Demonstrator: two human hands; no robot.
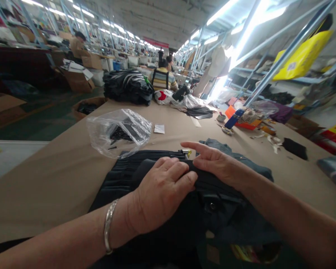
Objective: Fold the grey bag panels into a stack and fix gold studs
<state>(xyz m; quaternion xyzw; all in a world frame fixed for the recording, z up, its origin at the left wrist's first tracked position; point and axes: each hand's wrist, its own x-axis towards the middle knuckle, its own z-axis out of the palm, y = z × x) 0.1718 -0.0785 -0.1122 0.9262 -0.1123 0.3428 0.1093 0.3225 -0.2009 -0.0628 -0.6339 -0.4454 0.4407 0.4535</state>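
My left hand (168, 186), with a silver bangle on its wrist, lies over a dark garment (201, 179), its fingers bent down onto the folded cloth. A round metal button (212, 205) shows on the garment below my right hand. At the cloth's far edge is my right hand (212, 160), index finger stretched out to the left and apart from the thumb, which rests at the fabric; its other fingers are hidden. Just left of that fingertip a small metal and yellow item (185, 152) lies on a stack of dark folded pieces (114, 181). Grey-blue cloth (240, 157) lies beyond my right wrist.
On the table (58, 168) lie a clear plastic bag (120, 130) with black pieces, a white paper square (159, 129) and scissors (226, 130). An orange tray (248, 125) stands right. Dark cloth is piled (128, 86) at the back. A person (164, 76) sits beyond.
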